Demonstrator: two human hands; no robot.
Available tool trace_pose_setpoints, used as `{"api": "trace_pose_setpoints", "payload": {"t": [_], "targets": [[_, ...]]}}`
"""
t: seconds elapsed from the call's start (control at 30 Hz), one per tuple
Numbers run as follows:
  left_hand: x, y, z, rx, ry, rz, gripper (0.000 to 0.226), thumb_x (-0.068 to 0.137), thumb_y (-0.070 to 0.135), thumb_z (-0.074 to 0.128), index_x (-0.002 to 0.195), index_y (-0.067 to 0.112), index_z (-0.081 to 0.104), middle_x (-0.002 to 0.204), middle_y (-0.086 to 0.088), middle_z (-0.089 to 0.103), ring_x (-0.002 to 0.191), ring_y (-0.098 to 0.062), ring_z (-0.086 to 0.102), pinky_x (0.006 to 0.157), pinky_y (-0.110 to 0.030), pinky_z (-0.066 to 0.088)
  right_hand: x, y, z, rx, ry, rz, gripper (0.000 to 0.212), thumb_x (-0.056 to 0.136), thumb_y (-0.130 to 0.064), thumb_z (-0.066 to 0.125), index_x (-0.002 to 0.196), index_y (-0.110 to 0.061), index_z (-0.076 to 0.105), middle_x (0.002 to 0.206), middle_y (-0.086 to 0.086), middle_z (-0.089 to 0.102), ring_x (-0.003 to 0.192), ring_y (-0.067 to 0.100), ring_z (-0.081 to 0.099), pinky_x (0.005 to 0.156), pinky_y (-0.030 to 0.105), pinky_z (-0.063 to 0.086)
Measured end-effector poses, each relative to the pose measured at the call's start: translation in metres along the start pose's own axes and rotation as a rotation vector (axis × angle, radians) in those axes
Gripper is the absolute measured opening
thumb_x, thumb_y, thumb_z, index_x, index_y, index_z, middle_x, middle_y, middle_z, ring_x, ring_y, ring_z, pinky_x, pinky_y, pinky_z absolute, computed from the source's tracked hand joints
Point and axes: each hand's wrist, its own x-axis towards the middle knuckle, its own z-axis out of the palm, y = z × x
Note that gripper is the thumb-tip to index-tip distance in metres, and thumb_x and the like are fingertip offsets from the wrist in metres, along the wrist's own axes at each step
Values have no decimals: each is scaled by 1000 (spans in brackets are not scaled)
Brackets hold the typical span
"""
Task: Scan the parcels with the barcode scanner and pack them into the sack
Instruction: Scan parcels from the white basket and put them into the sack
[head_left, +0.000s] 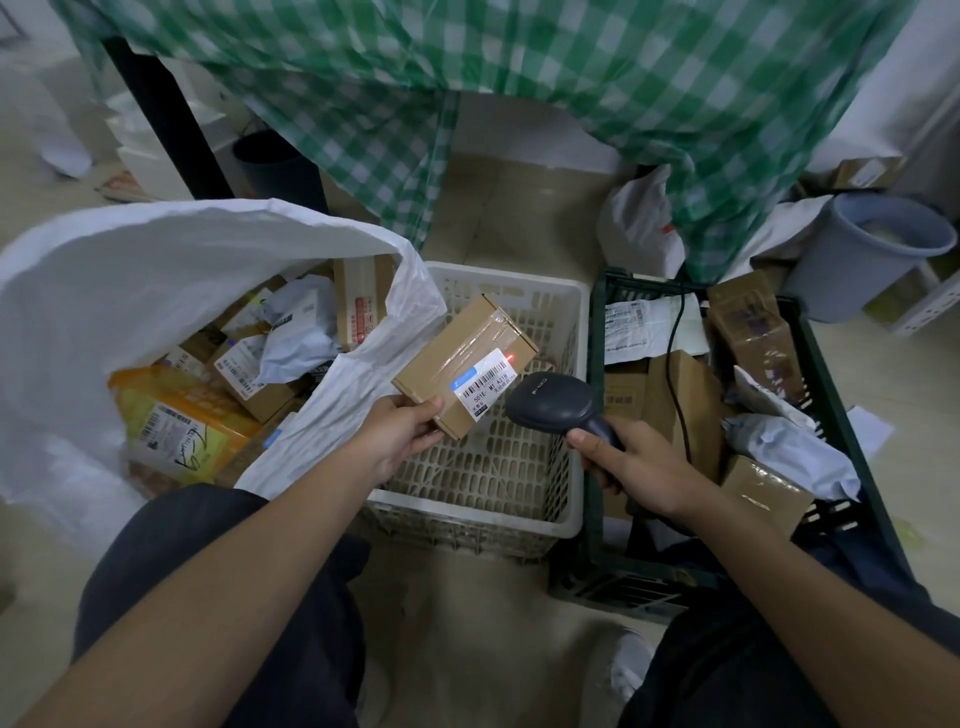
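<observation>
**Small carton held under the scanner, over the white crate**

At far left the white woven sack (130, 291) stands open, its mouth turned up toward the camera. Inside lie cardboard boxes, a crumpled grey poly mailer and a yellow-orange packet (176, 421) with a printed label.

The left hand (400, 434) pinches the near corner of a small brown carton (462, 358), thumb on top and fingers beneath. The carton hangs above the white slotted crate (519, 291), just beside the sack's rim. Its long axis runs from the hand up and to the right, away from the person. The barcode label (485, 387) faces up, and a red dot of light (510, 357) sits at the label's far edge.

The right hand (631, 460) is wrapped round the handle of the black barcode scanner (550, 405), whose head points up-left at the label. Its cable (675, 364) trails back over the dark green crate (831, 374), which holds more cardboard boxes and grey mailers. Beyond it stands a grey bucket (872, 244).
</observation>
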Motion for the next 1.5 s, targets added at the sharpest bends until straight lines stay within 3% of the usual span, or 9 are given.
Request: {"api": "trace_pose_setpoints", "payload": {"t": [0.27, 0.43, 0.63, 0.87, 1.0, 1.2, 1.3, 1.4, 1.5], "targets": [[-27, 3, -12, 4, 18, -8, 42, 93, 9, 60, 130, -2, 43, 126, -17, 61, 113, -27, 61, 70, -28, 60, 7, -17, 5, 21, 73, -47, 19, 96, -27, 56, 80, -16, 57, 66, -4, 55, 52, -5, 52, 53, 11, 40], [-68, 6, -34, 8, 74, 34, 24, 94, 12, 60, 115, 6, 50, 112, -13, 65, 93, -22, 65, 60, -26, 60, 25, -40, 21, 108, 153, -65, 21, 94, -39, 58, 92, -18, 61, 80, 7, 62, 71, 16, 58, 70, 32, 47], [-115, 10, -80, 61, 249, 144, 32, 94, 22, 62, 122, 12, 50, 115, -6, 64, 92, -17, 65, 70, -31, 55, 48, -76, 57, 183, 239, -103, 28, 94, -38, 58, 85, -11, 60, 75, 11, 58, 70, 23, 56, 72, 37, 45], [-124, 29, -137, -273, 478, 257, 23, 97, 22, 57, 118, 14, 55, 105, -7, 68, 99, -25, 66, 84, -44, 55, 72, -88, 72, 212, 329, -57, 34, 94, -40, 58, 87, -6, 61, 76, 12, 59, 67, 23, 55, 67, 33, 43], [-78, 53, -155, -399, 547, 239, 36, 96, 27, 57, 127, 9, 52, 116, -8, 62, 100, -23, 62, 72, -34, 55, 86, -81, 72, 238, 395, -4, 30, 93, -42, 58, 82, -15, 60, 76, 10, 61, 68, 23, 57, 71, 36, 45], [-25, 67, -154, 43, 467, 218, 63, 97, 24, 56, 151, 15, 26, 152, -7, 35, 135, -29, 40, 110, -45, 37, 95, -75, 67, 257, 423, -4, 28, 96, -37, 57, 95, -9, 61, 79, 10, 61, 69, 20, 57, 66, 29, 45], [-25, 65, -138, 236, 434, 304, 50, 98, 14, 53, 145, 11, 38, 146, -7, 43, 132, -25, 43, 101, -31, 38, 95, -71, 66, 257, 407, -7, 30, 95, -36, 58, 99, -7, 62, 79, 11, 61, 66, 19, 56, 65, 30, 44], [-34, 59, -119, 344, 371, 377, 32, 97, 18, 55, 129, 16, 54, 121, -2, 57, 104, -14, 54, 80, -24, 43, 87, -65, 62, 242, 373, -2, 30, 95, -38, 57, 102, -9, 62, 82, 10, 61, 68, 18, 56, 63, 28, 44], [-44, 54, -92, 405, 307, 451, 22, 96, 19, 57, 118, 16, 59, 113, -1, 60, 102, -15, 56, 84, -25, 42, 71, -62, 51, 222, 374, -2, 30, 95, -39, 57, 100, -10, 62, 81, 7, 62, 70, 17, 57, 63, 26, 43]]}}
